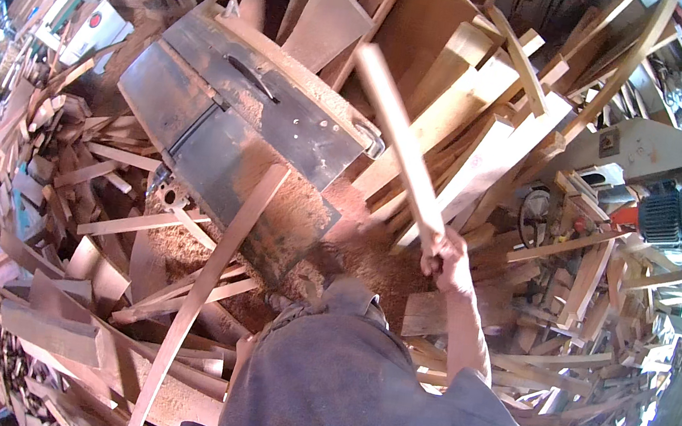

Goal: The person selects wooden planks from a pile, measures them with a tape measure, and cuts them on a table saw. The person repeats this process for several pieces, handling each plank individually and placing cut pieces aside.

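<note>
Though half-hidden, left grip (244, 347) unclear, right grip (448, 266) tight around 1 pale stick (401, 146).

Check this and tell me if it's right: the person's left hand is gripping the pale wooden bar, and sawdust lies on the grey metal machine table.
One thing is wrong: the head view shows the right hand gripping the pale wooden bar. Sawdust does lie on the grey metal machine table.
</note>
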The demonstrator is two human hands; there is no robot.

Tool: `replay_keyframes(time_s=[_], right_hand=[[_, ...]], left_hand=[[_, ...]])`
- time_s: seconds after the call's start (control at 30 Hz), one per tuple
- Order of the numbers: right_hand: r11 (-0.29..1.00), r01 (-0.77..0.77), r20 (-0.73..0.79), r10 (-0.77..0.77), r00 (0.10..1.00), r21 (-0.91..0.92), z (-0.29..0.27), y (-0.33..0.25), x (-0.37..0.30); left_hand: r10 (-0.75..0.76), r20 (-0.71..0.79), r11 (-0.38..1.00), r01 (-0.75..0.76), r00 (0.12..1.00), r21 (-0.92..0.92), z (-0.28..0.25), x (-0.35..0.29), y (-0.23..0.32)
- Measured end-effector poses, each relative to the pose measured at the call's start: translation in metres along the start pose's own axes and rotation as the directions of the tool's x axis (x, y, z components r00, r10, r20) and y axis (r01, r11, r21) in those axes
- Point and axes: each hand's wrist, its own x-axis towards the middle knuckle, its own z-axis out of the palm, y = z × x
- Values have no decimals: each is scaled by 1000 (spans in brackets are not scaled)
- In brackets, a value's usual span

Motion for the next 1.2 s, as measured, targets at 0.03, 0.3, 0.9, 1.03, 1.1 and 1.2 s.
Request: replay_keyframes(time_s=[0.03,0.3,0.9,1.03,1.1,1.2], right_hand=[[996,84,-60,-86,995,-34,-3,-11,8],[900,395,-310,-435,845,-187,-48,-154,199],[787,-400,-47,430,901,-469,35,31,58],[461,173,381,408,830,-871,16,165,-39],[622,92,390,362,846,-778,26,165,-59],[768,-253,273,483,832,-588,35,172,-76]], left_hand=[[30,-13,999,-30,999,-30,-6,7,5],[-12,51,999,14,999,-45,-21,-16,51],[43,-250,999,-38,967,23,14,-64,-55],[-30,-218,992,3,975,-124,2,-55,-20],[-50,-162,957,1,986,-291,-12,-85,52],[8,-93,946,-38,996,-321,-31,-79,76]])
